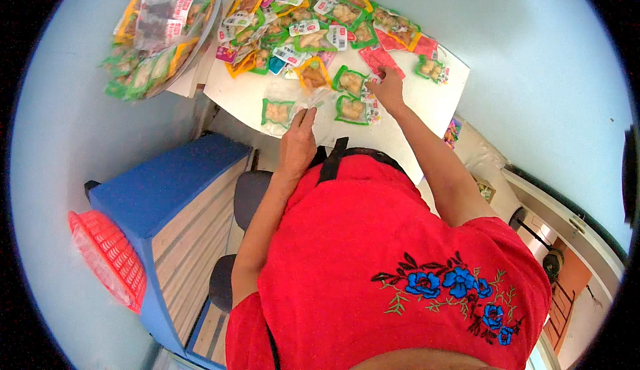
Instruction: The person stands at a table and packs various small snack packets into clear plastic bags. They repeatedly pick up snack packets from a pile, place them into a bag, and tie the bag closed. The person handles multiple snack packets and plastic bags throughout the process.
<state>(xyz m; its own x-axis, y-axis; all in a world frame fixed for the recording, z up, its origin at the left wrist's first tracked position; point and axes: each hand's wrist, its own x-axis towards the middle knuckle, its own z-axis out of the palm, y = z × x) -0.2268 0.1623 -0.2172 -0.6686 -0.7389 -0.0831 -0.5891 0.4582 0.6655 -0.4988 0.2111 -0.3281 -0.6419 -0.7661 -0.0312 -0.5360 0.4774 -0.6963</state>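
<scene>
My left hand [298, 142] is at the table's near edge, its fingertips on the rim of a clear plastic bag [312, 101]. A green-edged food packet [278, 113] lies in or under the bag's left part; which, I cannot tell. My right hand [389, 91] has its thumb and fingers at the printed end of another green-edged packet [350, 81] with pale pieces inside. Just below that one lies a similar green-edged packet [352, 109]. Beyond my right fingertips is a flat red packet [380, 61]. An orange-edged packet [314, 73] rests near the bag.
A heap of mixed food packets [300, 17] covers the back of the white table [425, 115]. At the left stands a large metal basin [212, 30] full of packets. A single packet [430, 68] lies far right. Below left are a blue cabinet [165, 170] and a red plastic basket [110, 260].
</scene>
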